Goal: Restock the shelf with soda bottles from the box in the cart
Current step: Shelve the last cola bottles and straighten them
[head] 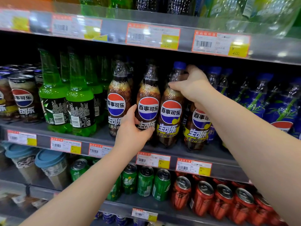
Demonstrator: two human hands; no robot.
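Observation:
Several dark cola bottles with round red, white and blue labels stand in a row on the middle shelf (187, 154). My left hand (132, 129) grips the lower body of a black-capped cola bottle (148, 103) at the front of the row. My right hand (190, 84) holds the neck and shoulder of the blue-capped cola bottle (171, 115) next to it on the right. A further cola bottle (197, 128) stands under my right wrist, partly hidden. The cart and the box are out of view.
Green soda bottles (53, 98) stand left of the colas, blue-labelled bottles (280, 103) on the right. Cola cups (22, 98) sit far left. The shelf below holds green cans (145, 181), red cans (203, 196) and lidded cups (52, 167). Price tags (153, 36) line the shelf edges.

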